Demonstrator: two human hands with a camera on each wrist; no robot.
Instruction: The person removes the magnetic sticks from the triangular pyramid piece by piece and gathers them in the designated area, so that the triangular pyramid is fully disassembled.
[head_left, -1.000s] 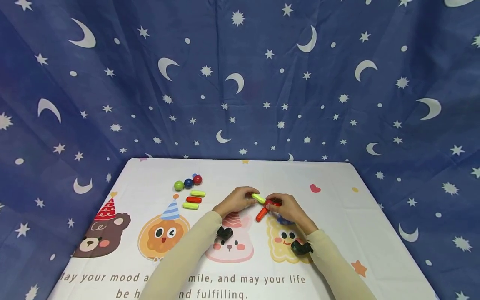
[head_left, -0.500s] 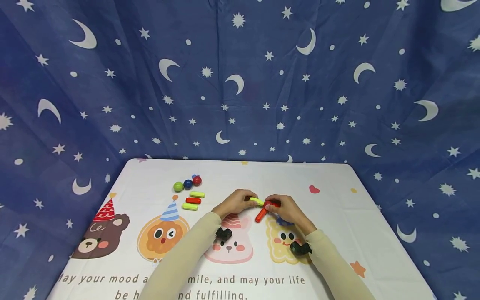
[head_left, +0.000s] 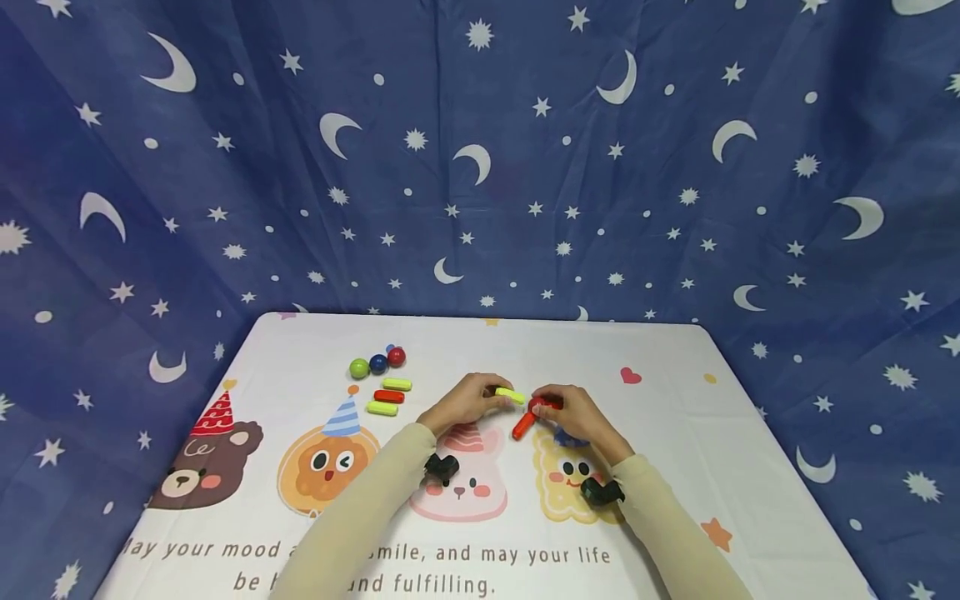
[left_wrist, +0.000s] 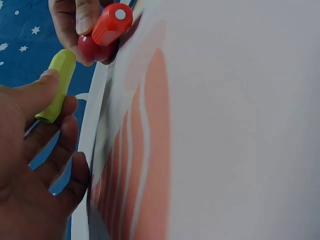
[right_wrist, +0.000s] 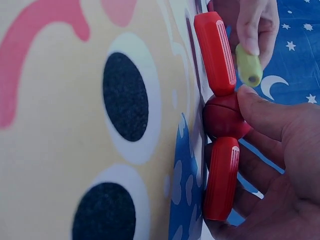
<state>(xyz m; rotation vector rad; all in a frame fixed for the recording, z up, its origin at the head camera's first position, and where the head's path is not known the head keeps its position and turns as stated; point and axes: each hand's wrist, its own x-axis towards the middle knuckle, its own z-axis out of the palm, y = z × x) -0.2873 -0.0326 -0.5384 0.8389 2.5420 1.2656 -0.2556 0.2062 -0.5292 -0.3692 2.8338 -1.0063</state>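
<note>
My left hand (head_left: 463, 402) pinches a yellow-green ridged toy stick (left_wrist: 61, 82) between thumb and fingers, held above the cloth. Facing it, my right hand (head_left: 576, 414) holds a dark red ball (right_wrist: 220, 117) by thumb and fingers. Two red ridged sticks are joined to that ball: one red stick (right_wrist: 215, 54) sticks out from it, and the other red stick (right_wrist: 222, 179) lies along my right fingers. A small gap separates the yellow-green stick from the ball in the head view. My right hand partly hides the ball there.
Left of my hands lie two more yellow-green sticks (head_left: 382, 408) with a red stick (head_left: 389, 397) between them. Behind them sit a green ball (head_left: 359, 368), a blue ball (head_left: 378, 363) and a red ball (head_left: 396, 357). A star-patterned curtain (head_left: 517, 167) hangs beyond the table.
The yellow-green stick's end was at the red ball earlier; my left hand has drawn it slightly left and away, changing its tilt. My right hand keeps its hold almost in place.
</note>
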